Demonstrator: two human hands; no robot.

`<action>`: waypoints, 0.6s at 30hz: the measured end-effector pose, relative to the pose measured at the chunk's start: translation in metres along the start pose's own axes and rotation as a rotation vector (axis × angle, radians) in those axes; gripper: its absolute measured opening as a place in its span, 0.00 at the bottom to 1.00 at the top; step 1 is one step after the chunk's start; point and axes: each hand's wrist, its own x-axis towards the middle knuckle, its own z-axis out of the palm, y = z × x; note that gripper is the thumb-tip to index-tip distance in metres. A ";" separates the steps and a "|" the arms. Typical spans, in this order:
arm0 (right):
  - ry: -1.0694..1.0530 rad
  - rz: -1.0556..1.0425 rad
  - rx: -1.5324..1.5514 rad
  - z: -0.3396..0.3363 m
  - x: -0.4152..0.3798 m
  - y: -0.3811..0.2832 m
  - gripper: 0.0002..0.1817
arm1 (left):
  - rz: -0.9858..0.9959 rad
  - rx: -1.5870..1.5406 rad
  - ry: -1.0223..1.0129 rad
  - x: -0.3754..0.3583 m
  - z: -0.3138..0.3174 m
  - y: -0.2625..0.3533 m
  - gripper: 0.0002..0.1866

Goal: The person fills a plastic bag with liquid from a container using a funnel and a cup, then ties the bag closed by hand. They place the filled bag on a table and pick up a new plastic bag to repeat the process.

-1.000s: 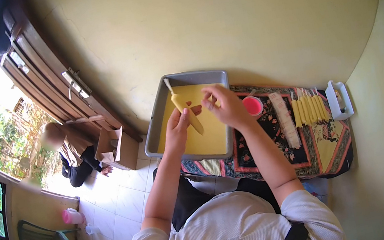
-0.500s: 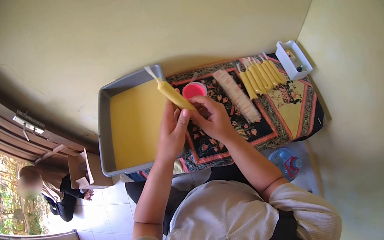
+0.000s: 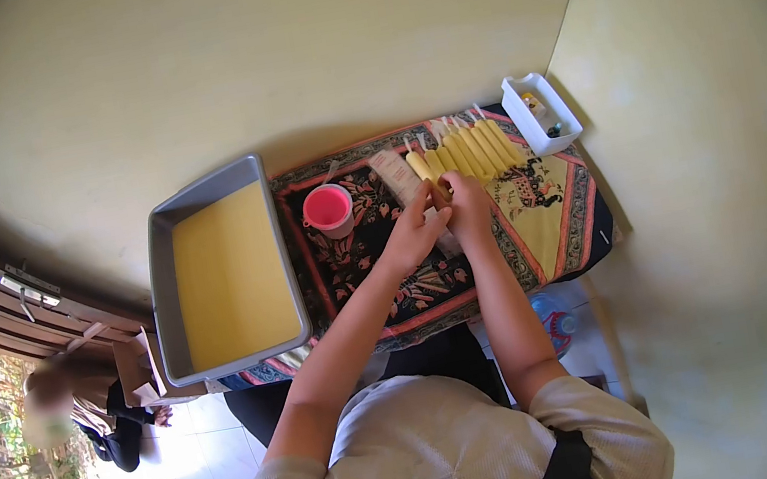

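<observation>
A slim plastic tube bag filled with yellow liquid is held at its lower end between my hands, its tied top pointing away from me. My left hand has its fingers closed around the near end. Close against it, my right hand grips the same end, and the fingers partly hide it. Just right of this bag lies a row of several similar filled bags on the patterned cloth. Under and beside my left hand is a long strip of clear, red-printed plastic bags, partly covered.
A grey tub of yellow liquid stands at the table's left. Between it and my hands is a pink cup. A white basket sits at the back right corner. Another person crouches by the doorway beside a cardboard box.
Both hands have carried the filled bag from near the tub and cup rightward to the left end of the row. The camera view has shifted a little to the right.
</observation>
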 end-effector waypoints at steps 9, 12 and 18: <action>-0.027 -0.148 -0.079 0.014 -0.003 0.028 0.09 | -0.062 0.203 0.032 0.021 0.009 -0.031 0.40; -0.052 -0.147 -0.133 0.017 -0.004 0.030 0.09 | -0.053 0.317 -0.023 0.027 0.003 -0.021 0.38; -0.115 -0.159 -0.274 -0.009 -0.016 0.008 0.16 | 0.081 0.526 -0.073 0.035 0.002 -0.027 0.38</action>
